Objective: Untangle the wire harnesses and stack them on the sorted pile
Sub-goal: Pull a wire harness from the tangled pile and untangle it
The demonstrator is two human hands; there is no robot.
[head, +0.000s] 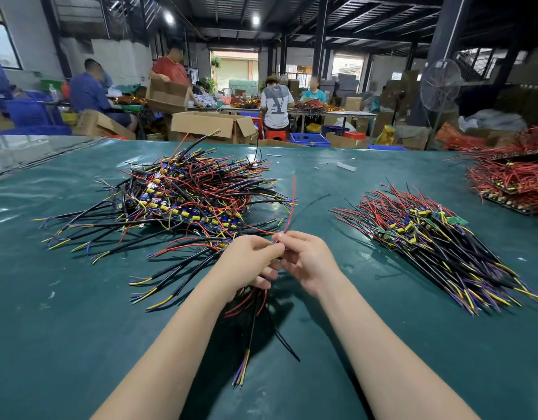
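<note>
Your left hand [249, 262] and right hand [305, 262] pinch one harness [252, 325] between curled fingers. It looks light and floppy, so grip the black sheath rather than the thin red lead [290, 204]. On the bench [79, 313], the tangle [185, 195] lies at 11 o'clock and the sorted pile [428, 237] at 2.

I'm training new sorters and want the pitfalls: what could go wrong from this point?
The left hand and right hand grip one harness beside the tangled pile; lifting may drag neighbouring strands along. The red wire rising from the hands could strain if tugged. Laid crooked, the harness might disorder the sorted pile.
</note>
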